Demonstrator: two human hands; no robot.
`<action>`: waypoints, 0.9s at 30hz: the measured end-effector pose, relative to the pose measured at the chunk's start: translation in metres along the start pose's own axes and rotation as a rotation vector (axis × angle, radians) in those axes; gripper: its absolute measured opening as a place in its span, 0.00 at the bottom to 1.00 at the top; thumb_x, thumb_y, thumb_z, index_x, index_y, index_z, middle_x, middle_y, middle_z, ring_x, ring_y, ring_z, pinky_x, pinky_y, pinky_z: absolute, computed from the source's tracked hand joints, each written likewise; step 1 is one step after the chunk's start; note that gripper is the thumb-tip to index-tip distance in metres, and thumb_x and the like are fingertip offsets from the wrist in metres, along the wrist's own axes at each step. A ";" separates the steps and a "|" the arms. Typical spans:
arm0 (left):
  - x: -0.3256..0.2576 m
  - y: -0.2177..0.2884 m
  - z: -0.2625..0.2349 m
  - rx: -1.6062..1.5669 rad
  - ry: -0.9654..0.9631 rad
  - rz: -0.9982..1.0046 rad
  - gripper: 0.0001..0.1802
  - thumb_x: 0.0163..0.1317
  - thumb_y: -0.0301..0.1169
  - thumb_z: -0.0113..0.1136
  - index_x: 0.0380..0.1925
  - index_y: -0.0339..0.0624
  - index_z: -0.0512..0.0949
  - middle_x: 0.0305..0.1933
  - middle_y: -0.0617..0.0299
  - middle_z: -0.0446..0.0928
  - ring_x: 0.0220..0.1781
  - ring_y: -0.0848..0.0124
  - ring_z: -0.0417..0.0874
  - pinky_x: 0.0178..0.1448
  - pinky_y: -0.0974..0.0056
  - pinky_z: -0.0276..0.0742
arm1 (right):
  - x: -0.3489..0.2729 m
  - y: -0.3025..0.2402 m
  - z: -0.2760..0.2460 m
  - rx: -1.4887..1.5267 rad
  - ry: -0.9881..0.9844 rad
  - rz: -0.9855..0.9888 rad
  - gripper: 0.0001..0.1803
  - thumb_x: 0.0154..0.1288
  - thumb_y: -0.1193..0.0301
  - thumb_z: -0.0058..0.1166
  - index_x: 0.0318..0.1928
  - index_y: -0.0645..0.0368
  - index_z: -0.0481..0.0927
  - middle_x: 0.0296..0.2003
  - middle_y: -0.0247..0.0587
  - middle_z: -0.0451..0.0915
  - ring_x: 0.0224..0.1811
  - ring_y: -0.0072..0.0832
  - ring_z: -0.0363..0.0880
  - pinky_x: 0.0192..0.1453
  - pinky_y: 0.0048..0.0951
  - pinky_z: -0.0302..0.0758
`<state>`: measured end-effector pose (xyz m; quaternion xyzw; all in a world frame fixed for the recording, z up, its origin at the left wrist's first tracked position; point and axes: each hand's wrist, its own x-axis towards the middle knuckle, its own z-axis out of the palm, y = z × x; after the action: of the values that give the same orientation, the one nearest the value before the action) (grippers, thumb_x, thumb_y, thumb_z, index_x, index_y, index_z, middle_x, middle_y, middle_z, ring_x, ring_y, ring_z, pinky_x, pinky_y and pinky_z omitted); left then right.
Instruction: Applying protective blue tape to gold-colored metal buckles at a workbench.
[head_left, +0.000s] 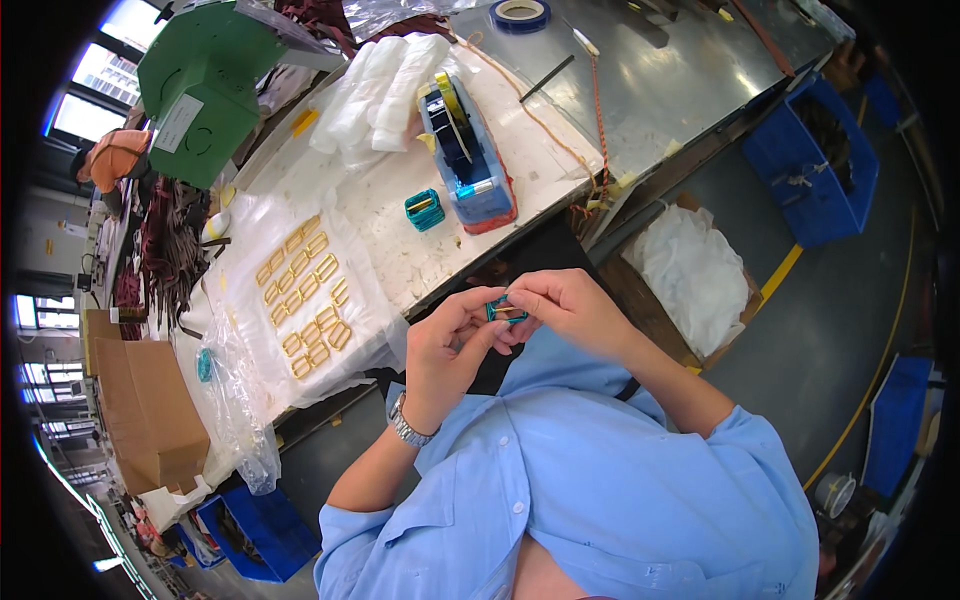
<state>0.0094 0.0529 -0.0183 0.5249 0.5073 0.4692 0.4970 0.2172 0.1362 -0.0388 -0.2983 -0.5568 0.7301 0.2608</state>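
Note:
Both hands meet in front of my chest around a gold buckle partly covered in shiny teal film (507, 311). My left hand (448, 340) is closed on its left side, thumb and fingers pinching it. On the other side, the fingertips of my right hand (568, 308) press at its edge and upper part. A similar teal-covered buckle (424, 210) lies on the table beside a blue tape dispenser (476, 180). To the left, several bare gold buckles (298, 262) are laid in rows on a white sheet (347, 237).
White foam rolls (385, 95) lie behind the dispenser, near a green machine (205, 90). A blue tape roll (520, 14) rests on the metal tabletop (680, 75). Right of me stands a carton with white plastic (692, 275); a brown cardboard box (150, 410) sits at left.

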 end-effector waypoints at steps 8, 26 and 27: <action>0.012 0.028 -0.015 0.905 -0.043 0.484 0.22 0.65 0.27 0.74 0.60 0.40 0.83 0.50 0.53 0.89 0.49 0.54 0.92 0.52 0.57 0.89 | 0.000 -0.016 0.012 -0.182 0.057 0.017 0.15 0.86 0.70 0.54 0.47 0.70 0.87 0.35 0.43 0.92 0.35 0.27 0.94 0.39 0.27 0.88; 0.112 0.011 -0.096 1.039 0.092 0.251 0.16 0.71 0.30 0.70 0.56 0.38 0.86 0.57 0.49 0.89 0.57 0.48 0.89 0.62 0.52 0.84 | 0.014 0.031 0.002 0.151 -0.089 0.188 0.16 0.87 0.67 0.55 0.61 0.66 0.83 0.46 0.42 0.92 0.43 0.24 0.91 0.47 0.27 0.87; 0.111 0.010 -0.097 1.036 0.093 0.249 0.17 0.71 0.30 0.70 0.57 0.39 0.86 0.57 0.48 0.88 0.58 0.48 0.88 0.63 0.52 0.84 | 0.013 0.031 0.002 0.129 -0.097 0.215 0.14 0.87 0.70 0.54 0.61 0.66 0.83 0.48 0.45 0.92 0.45 0.26 0.92 0.52 0.30 0.88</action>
<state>-0.0816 0.1684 -0.0029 0.7364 0.6278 0.2355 0.0900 0.2053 0.1372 -0.0701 -0.3032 -0.4854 0.8017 0.1725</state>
